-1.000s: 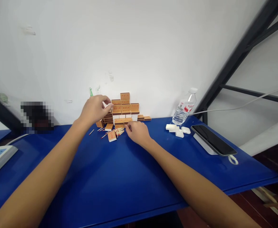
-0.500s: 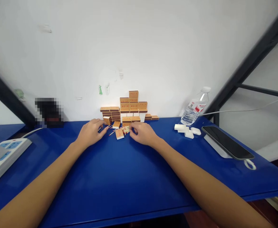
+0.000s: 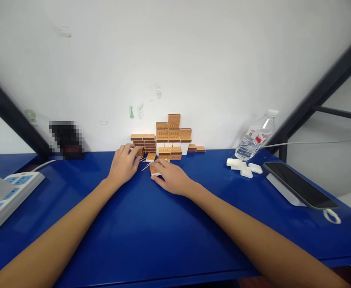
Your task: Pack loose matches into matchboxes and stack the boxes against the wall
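Head view: right hand [image 3: 173,177] has thumb and fingers around a flat matchbox [image 3: 154,171], toward back edge of the table [image 3: 151,240], mid-length; can't tell if gripped. Left hand [image 3: 123,164] half-curled, fingertips at an upright matchbox [image 3: 141,151], grip also unclear. Loose matches [image 3: 145,167] between hands. Stacked matchboxes [image 3: 168,134] line back edge; bottle [image 3: 256,135] near back right corner.

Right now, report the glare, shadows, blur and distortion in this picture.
All head view: hazy sheen on the blue tabletop; faint shadow on the white wall beside the water bottle; power strip seemingly wide-angle stretched; pixelation hiding the dark object at left; lettering on the matchbox stack soft.
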Tool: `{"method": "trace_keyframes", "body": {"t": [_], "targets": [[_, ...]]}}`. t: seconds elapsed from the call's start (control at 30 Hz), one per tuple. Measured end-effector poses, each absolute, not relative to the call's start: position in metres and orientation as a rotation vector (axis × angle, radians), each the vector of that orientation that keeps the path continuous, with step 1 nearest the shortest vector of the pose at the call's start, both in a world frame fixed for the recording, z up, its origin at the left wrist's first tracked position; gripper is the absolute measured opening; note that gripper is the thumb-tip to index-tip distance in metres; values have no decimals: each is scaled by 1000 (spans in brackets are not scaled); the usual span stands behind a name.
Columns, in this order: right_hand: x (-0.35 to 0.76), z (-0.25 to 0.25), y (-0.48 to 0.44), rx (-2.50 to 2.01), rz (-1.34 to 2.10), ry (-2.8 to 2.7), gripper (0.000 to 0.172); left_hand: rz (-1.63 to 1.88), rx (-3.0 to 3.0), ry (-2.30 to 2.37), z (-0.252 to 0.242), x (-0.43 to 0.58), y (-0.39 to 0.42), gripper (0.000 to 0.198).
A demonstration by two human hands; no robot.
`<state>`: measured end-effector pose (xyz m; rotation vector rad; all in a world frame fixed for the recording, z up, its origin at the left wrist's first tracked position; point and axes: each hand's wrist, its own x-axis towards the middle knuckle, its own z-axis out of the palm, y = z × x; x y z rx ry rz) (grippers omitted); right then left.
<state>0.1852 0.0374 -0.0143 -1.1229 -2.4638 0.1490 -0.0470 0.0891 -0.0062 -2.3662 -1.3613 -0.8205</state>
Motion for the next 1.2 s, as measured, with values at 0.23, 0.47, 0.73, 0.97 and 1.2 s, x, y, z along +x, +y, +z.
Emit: {"method": "trace_keyframes", "body": {"t": [0.23, 0.47, 0.73, 0.97, 1.2], "targets": [[192, -15, 41, -1102, 407, -2371, 56, -1192, -2260, -1669, -12, -59, 107, 25], [188, -10, 32, -1024, 552, -2311, 58, -1230, -2249, -1713, -10, -42, 106, 24], [187, -3, 18, -1049, 527, -2385, 53, -1256, -2213, -1623, -12, -35, 100, 14], [187, -5, 19, -1096, 528, -2379, 52, -1293, -2443, -1556, -8, -40, 105, 31], [186, -6, 20, -1096, 539, -2373, 50, -1197, -2527, -1515, -10, -40, 104, 38]]}}
